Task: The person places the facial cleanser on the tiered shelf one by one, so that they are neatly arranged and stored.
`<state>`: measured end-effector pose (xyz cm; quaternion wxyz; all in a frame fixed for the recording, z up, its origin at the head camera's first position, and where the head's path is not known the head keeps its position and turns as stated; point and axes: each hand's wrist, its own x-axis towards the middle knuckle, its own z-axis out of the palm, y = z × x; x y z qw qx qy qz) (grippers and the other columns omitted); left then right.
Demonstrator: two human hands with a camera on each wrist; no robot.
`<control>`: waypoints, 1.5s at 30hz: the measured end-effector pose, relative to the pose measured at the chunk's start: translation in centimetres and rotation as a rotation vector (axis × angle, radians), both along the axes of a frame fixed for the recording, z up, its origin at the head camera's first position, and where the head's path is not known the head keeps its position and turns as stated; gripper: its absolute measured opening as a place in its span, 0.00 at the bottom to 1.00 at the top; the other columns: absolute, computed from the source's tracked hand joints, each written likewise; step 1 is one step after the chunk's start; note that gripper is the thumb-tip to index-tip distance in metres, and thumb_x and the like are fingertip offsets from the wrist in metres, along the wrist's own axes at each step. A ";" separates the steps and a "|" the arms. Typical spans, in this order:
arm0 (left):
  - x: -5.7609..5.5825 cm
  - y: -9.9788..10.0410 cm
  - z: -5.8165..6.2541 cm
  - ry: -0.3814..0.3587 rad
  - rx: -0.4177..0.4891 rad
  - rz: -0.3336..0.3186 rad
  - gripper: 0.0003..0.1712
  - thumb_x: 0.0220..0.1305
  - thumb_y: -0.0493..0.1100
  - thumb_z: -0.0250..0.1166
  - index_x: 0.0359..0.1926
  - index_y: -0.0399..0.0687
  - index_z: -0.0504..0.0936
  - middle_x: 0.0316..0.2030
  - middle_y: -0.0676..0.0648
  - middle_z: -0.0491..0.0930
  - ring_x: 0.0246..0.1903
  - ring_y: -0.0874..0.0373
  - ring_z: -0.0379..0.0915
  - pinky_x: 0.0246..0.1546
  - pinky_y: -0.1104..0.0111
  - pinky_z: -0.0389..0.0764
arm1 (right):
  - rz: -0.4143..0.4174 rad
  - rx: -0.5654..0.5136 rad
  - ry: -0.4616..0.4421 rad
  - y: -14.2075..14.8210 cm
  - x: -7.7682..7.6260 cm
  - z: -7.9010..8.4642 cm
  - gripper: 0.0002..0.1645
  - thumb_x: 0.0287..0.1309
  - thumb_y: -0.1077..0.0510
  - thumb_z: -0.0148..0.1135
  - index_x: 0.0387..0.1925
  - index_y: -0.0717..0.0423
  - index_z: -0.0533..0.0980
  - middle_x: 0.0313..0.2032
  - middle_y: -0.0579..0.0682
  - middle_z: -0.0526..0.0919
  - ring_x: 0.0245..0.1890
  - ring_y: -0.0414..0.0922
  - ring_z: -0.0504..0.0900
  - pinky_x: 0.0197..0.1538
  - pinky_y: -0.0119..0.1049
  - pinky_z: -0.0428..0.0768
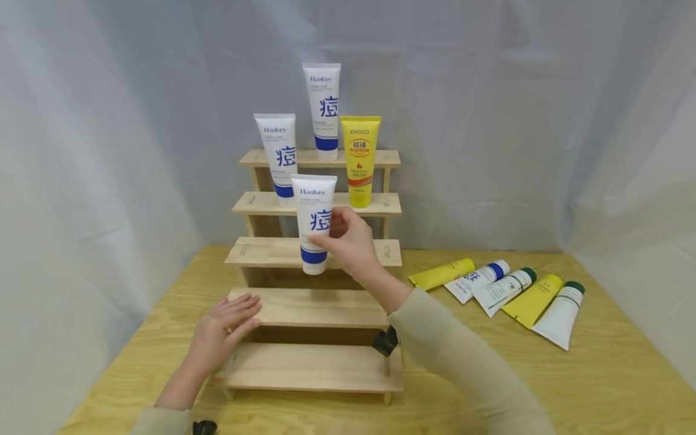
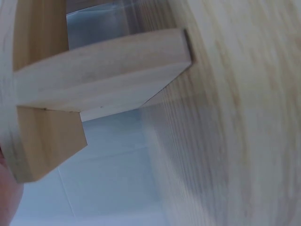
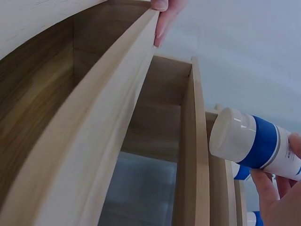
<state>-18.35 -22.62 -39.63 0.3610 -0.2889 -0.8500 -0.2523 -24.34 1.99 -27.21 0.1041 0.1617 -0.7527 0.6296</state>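
Observation:
My right hand (image 1: pixel 352 241) pinches a white tube with a blue band (image 1: pixel 313 226) between thumb and fingers, cap down. In the head view it overlaps the middle step of a wooden tiered stand (image 1: pixel 315 308); the right wrist view shows its white cap (image 3: pixel 233 134) in front of the steps. My left hand (image 1: pixel 222 332) rests with extended fingers on the left end of the second step from the bottom. Upright on the upper steps are two more white tubes, one on top (image 1: pixel 324 112) and one lower left (image 1: pixel 277 157), plus a yellow tube (image 1: pixel 360 162) at right.
On the wooden table (image 1: pixel 462 374), right of the stand, several tubes lie in a slanted row, among them a yellow tube (image 1: pixel 538 302) and a white tube with a green cap (image 1: pixel 560 317). A pale curtain (image 1: pixel 478 121) hangs behind.

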 end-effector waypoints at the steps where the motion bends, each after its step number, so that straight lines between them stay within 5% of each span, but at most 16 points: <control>1: 0.0 0.0 0.0 0.001 -0.001 0.000 0.17 0.40 0.36 0.70 0.38 0.39 0.82 0.42 0.45 0.79 0.46 0.52 0.73 0.61 0.73 0.52 | -0.001 0.005 0.011 -0.4 -0.1 0.1 0.26 0.43 0.60 0.69 0.46 0.58 0.70 0.38 0.50 0.78 0.36 0.44 0.77 0.42 0.33 0.77; 13: 0.1 0.1 0.1 0.005 0.009 -0.005 0.17 0.41 0.37 0.69 0.37 0.38 0.82 0.42 0.45 0.79 0.45 0.50 0.73 0.61 0.73 0.52 | -0.043 0.052 0.113 -4.5 -1.5 0.2 0.25 0.42 0.60 0.70 0.44 0.59 0.71 0.37 0.49 0.78 0.34 0.41 0.77 0.38 0.28 0.77; 26: -0.1 0.0 -0.3 -0.021 -0.002 0.014 0.17 0.41 0.37 0.69 0.38 0.39 0.82 0.43 0.45 0.79 0.45 0.49 0.73 0.61 0.73 0.51 | -0.062 0.046 0.106 -6.4 -2.6 -0.1 0.23 0.43 0.60 0.69 0.44 0.58 0.72 0.37 0.49 0.79 0.33 0.39 0.76 0.36 0.26 0.77; 45: 0.0 0.0 -0.1 -0.013 -0.006 0.017 0.17 0.41 0.37 0.69 0.37 0.38 0.82 0.42 0.45 0.79 0.45 0.49 0.73 0.61 0.74 0.51 | -0.025 0.146 0.118 -6.0 -2.1 -0.3 0.26 0.46 0.56 0.67 0.48 0.55 0.69 0.40 0.48 0.78 0.39 0.39 0.75 0.43 0.28 0.75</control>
